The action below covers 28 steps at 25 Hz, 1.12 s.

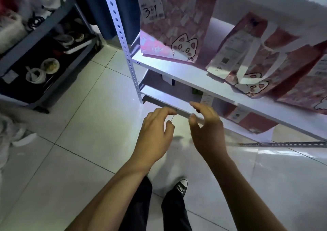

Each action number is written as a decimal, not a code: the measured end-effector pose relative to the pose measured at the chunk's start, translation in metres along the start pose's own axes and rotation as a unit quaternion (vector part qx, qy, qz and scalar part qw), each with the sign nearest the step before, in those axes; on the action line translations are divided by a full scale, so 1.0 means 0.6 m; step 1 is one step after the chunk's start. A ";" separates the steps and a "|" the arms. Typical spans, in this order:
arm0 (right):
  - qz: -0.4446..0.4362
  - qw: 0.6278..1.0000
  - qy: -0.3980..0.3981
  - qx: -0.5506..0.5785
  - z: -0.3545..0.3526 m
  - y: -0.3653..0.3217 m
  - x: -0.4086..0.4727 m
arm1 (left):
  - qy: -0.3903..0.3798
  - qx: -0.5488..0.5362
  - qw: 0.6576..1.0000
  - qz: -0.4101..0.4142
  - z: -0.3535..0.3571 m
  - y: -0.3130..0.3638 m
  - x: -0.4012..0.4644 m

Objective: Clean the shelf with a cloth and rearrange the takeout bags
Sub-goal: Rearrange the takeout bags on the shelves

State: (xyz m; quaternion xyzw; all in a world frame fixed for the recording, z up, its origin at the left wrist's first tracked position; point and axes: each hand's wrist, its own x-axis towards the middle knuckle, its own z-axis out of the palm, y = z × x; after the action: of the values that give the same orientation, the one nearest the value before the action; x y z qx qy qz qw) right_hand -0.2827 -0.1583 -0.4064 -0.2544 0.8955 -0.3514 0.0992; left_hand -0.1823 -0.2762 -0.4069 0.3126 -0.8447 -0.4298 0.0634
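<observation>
1. Pale glossy floor tiles (85, 124) are filling the lower half of the head view, with a white metal shelving unit (194, 82) rising at about two o'clock and a dark grey rack of bowls and tubs (44, 57) sitting at ten o'clock.

2. Both hands are hovering in front of the lower white shelf board (169, 103). The left hand (155, 135) is showing loosely curled fingers and gripping nothing; the right hand (207, 131) is likewise relaxed, thumb and fingers apart, holding nothing.

3. Pink paper takeout bags printed with a cartoon cat (182, 30) are leaning on the middle shelf at twelve to two o'clock from the hands, well above them. A further pink bag (251, 122) is lying on the lower shelf at three o'clock, near the right hand but apart from it.

4. No cloth is showing anywhere (it may be out of view), so wiping looks not yet begun.

5. Judging from this, the step is going best if the bags are lifted by their white handles (247, 67), set upright side by side, and their receipts (152, 9) kept facing outward.
</observation>
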 end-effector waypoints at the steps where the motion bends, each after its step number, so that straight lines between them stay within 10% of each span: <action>1: 0.021 1.000 -0.006 0.001 0.032 0.011 0.003 | -0.009 0.004 1.000 -0.007 0.007 -0.030 0.008; 17: 0.129 0.989 0.000 0.072 0.456 0.341 0.209 | -0.042 -0.042 0.998 -0.033 0.288 -0.437 0.301; 28: 0.133 0.981 0.039 0.136 0.524 0.394 0.422 | 0.011 -0.030 0.994 -0.102 0.312 -0.465 0.676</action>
State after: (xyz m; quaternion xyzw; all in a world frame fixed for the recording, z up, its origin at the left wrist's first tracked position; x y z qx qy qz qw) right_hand -0.4774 -0.3262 -0.7973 -0.1035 0.8684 -0.4631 0.1440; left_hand -0.4433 -0.5053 -0.8027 0.3997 -0.7946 -0.4554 0.0374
